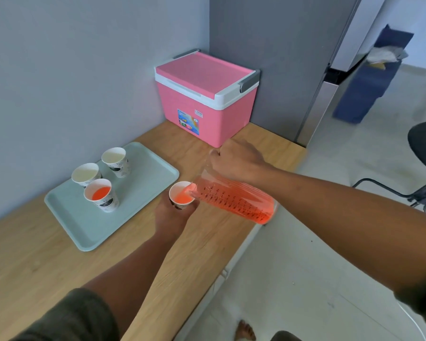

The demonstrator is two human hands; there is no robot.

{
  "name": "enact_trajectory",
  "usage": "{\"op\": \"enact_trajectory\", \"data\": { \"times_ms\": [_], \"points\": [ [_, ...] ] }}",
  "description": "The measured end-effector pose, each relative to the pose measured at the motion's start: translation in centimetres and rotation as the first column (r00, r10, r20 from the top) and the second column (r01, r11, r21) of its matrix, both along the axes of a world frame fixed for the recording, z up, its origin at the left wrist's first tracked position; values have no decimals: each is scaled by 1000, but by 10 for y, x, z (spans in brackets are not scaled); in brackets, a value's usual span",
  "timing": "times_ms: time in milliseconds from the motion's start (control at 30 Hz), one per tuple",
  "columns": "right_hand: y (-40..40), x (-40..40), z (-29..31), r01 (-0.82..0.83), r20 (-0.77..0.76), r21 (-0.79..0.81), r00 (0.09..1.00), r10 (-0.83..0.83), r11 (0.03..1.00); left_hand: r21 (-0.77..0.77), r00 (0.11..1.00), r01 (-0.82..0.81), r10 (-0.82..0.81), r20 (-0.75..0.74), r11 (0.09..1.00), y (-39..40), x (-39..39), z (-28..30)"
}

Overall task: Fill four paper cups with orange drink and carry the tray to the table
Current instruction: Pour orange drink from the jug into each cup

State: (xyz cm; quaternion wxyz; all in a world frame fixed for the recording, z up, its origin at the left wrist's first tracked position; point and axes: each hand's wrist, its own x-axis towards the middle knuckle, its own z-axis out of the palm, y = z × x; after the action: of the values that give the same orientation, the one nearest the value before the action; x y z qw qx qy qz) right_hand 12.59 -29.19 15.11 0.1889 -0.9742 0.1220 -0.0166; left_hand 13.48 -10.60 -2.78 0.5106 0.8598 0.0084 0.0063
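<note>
Our left hand (172,215) grips a paper cup (181,195) just off the tray's (84,225) right edge, over the bench (207,242), near its front edge. Our right hand (236,161) grips the tilted jug (234,200), its spout at the cup's rim, orange drink inside. On the tray stand one filled cup (101,194) and two empty cups (85,174), (115,161). A pink cooler (204,99) sits at the bench's back corner.

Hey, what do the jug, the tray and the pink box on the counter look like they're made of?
Jug: clear plastic, probably; the orange drink shows through and printed measuring marks run along its side.
Tray: pale green moulded plastic by its look, matte, with rounded corners and a raised rim.
Pink box: rigid plastic cooler, it seems, with a white rim and grey latches.
</note>
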Motion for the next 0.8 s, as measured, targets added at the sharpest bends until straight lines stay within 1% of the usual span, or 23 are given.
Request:
{"op": "enact_trajectory", "data": {
  "times_ms": [133, 300, 400, 500, 667, 800],
  "points": [
    [0, -6, 7, -28, -18, -30, 999, 27, 999, 10, 1000, 14, -14, -1, 1000, -3, 0, -2],
    [-3, -12, 12, -23, -18, -39, 1000, 23, 999, 3, 1000, 28, -28, -4, 1000, -6, -2, 0],
    [-8, -14, 9, 12, -3, 11, 1000, -12, 1000, -2, 999, 34, -34, -5, 999, -9, -5, 2],
    [-11, -16, 9, 31, 3, 18, 1000, -31, 999, -3, 999, 38, -38, -17, 999, -13, -8, 3],
    [-18, -16, 8, 82, -29, 46, 996, -80, 996, 4, 999, 38, -38, -26, 999, -21, -10, 2],
    [-28, -15, 0, 112, -55, 145, 993, -105, 983, 3, 999, 46, -46, -25, 999, -25, -8, 4]
  ]
}}
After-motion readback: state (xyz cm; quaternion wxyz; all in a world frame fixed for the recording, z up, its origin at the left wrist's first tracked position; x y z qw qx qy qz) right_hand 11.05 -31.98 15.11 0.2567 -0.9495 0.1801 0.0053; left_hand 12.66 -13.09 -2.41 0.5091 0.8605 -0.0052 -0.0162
